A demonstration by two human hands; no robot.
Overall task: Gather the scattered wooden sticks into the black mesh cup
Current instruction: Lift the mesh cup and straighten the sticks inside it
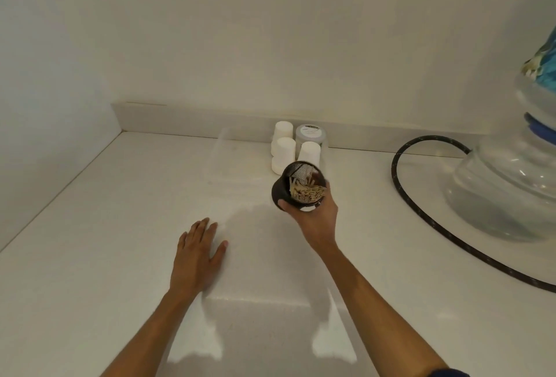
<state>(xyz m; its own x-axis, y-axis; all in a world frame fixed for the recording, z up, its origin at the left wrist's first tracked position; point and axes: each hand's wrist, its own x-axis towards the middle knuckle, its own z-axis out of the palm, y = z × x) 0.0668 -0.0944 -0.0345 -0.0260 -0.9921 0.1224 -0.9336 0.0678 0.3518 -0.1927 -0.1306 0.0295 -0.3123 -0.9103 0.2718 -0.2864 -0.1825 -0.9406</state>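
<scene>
We hold the black mesh cup (298,185) in our right hand (316,217), fingers (282,204) clamped round its wall, mouth tipped toward us, the wooden sticks (307,191) heaped inside with their long axes along the cup's. Our left hand (197,253) lies flat on the desk (120,226), fingers spread, nearer any strays; we see none loose there.

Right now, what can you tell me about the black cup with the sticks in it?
The black mesh cup is round, dark and see-through at its netted wall. The right hand grips it from below, above the white counter, tilted so its mouth faces the camera. A bundle of pale wooden sticks lies inside. White cups stand just behind it.
</scene>
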